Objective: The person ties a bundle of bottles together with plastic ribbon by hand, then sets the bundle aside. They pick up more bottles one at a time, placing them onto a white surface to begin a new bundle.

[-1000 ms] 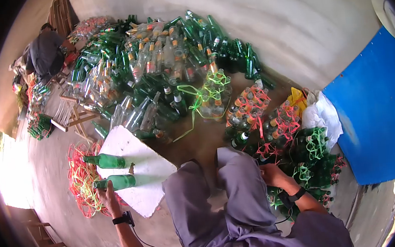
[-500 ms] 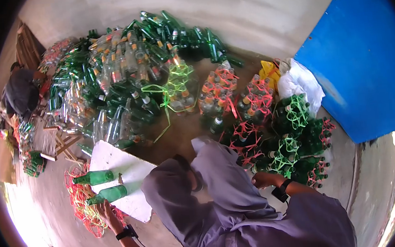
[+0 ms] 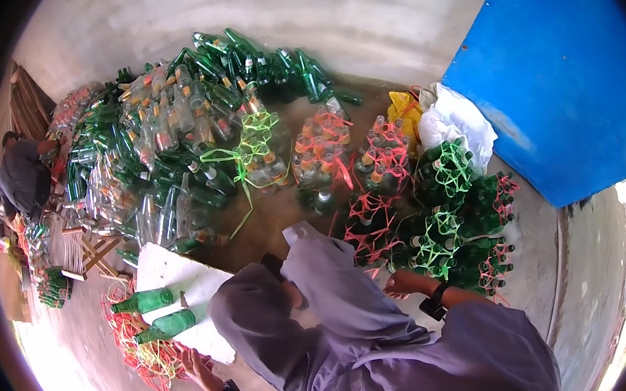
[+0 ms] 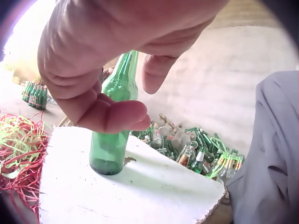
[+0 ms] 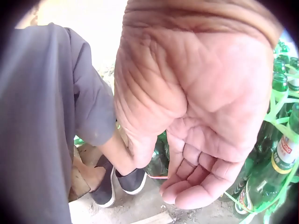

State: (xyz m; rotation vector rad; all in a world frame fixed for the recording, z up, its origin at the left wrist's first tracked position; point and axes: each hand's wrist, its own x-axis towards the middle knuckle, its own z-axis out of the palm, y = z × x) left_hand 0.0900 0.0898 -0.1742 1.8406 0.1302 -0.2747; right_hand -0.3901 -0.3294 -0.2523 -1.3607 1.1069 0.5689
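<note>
At lower left, your left hand [image 3: 200, 371] curves, fingers parted, near two green glass bottles [image 3: 167, 326]; at lower centre-right, your right hand [image 3: 406, 282] hangs loosely curled.

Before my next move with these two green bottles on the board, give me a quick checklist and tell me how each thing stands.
1. Both bottles upright on the board: ok.
2. Left hand off the bottles: ok, a gap shows in the head view.
3. Right hand free: ok, nothing held.
4. Straps untangled: not ok, heaped in a tangle beside the board.
5. Board steady: cannot tell, its support is hidden.
</note>
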